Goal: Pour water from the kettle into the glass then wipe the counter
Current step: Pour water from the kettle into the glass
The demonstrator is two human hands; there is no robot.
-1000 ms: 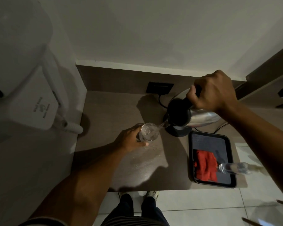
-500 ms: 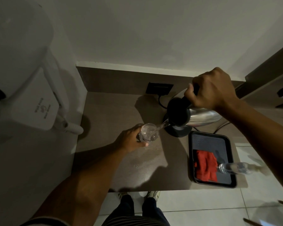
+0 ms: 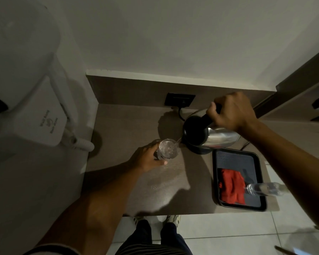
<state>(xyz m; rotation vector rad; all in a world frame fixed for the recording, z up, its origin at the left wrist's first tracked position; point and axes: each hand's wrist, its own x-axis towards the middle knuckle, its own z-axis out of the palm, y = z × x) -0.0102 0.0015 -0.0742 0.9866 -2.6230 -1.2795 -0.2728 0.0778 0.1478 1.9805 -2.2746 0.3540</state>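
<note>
A steel kettle (image 3: 219,138) with a black lid is tilted left above the brown counter (image 3: 129,124). My right hand (image 3: 232,111) grips its black handle. A thin stream of water runs from the spout into a clear glass (image 3: 168,149) that stands on the counter. My left hand (image 3: 147,158) is wrapped around the glass from the left. A red cloth (image 3: 232,186) lies crumpled in a black tray (image 3: 236,159) to the right. Small water drops shine on the counter in front of the glass.
The black kettle base (image 3: 199,150) sits under the kettle, its cord running to a wall socket (image 3: 180,99). A clear plastic bottle (image 3: 263,189) lies on the tray's right edge. A white wall-mounted hair dryer (image 3: 26,92) hangs at left. Tiled floor and my feet show below the counter's front edge.
The kettle and my right hand have shifted slightly up and left while pouring goes on. The glass and my left hand stay in place.
</note>
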